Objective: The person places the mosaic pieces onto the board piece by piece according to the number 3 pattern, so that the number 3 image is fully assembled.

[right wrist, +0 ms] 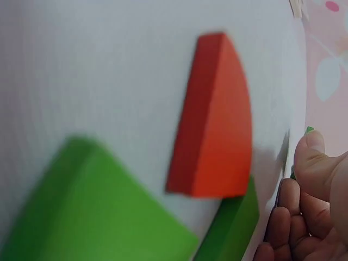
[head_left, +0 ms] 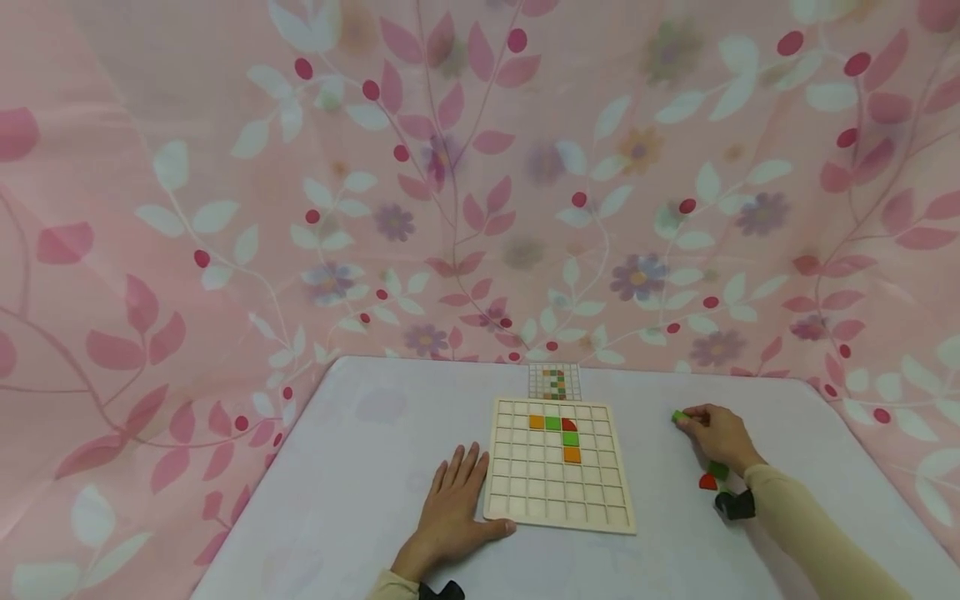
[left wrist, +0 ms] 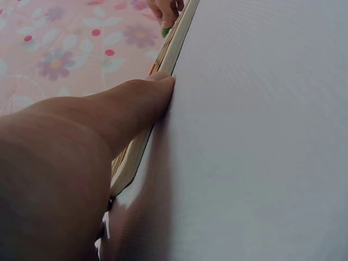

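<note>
Left hand (head_left: 452, 508) flat on bench (head_left: 360, 467), fingers straight, thumb against grid board (head_left: 558, 467) near-left corner. Right hand (head_left: 718, 435) pinching green piece (head_left: 679, 415) near right edge; red piece (head_left: 707, 482) beside wrist. Advise: brace board, lower piece square into cell.

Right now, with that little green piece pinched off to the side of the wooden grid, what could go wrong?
The right hand pinches the green piece only at its fingertips, so it might slip. The left hand merely rests against the grid board edge; a nudge could shift it. The sleeve passes close over the loose red piece and may sweep it.
</note>
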Tool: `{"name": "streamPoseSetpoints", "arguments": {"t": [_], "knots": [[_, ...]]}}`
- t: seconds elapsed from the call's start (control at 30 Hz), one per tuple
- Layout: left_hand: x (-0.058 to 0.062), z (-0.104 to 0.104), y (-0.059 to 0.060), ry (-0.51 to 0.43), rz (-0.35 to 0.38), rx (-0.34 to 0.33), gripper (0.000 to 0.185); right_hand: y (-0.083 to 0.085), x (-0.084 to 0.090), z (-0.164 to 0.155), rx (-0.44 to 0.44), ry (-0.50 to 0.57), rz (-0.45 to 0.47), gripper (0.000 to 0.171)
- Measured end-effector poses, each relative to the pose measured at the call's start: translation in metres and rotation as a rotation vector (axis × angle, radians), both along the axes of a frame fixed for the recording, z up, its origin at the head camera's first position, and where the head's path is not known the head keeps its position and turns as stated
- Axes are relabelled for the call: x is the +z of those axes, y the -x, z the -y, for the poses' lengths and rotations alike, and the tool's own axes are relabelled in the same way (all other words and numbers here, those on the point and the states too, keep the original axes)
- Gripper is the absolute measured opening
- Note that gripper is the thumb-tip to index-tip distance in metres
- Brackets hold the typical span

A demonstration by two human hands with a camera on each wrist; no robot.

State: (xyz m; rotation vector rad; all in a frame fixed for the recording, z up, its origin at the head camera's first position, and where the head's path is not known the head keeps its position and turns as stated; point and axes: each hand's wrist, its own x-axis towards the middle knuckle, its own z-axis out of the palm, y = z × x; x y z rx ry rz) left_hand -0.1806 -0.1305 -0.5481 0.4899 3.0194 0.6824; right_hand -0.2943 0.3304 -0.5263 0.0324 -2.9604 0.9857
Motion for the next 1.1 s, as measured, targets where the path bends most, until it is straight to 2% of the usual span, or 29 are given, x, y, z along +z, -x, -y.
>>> {"name": "streamPoseSetpoints", "arguments": {"t": [0.23,0.5,0.7,0.87,1.1], "knots": [[-0.003,-0.001,-0.001,-0.005,-0.018,0.001,0.109,-0.003,-0.006,0.007,0.018,0.002,-0.028,0.041],[-0.003,0.001,0.001,0.018,0.0,0.005,0.11,-0.013,0.0,0.029,0.029,0.022,-0.036,0.037],[-0.003,0.0,0.001,0.015,0.007,0.001,0.11,-0.022,0.0,0.049,0.072,0.029,-0.065,0.031],[-0.004,0.0,0.002,0.021,-0.003,0.005,0.111,-0.024,0.002,0.062,0.119,0.058,-0.087,0.027],[-0.005,0.0,0.002,0.029,-0.01,0.002,0.111,-0.027,0.001,0.074,0.125,0.058,-0.084,0.024]]}}
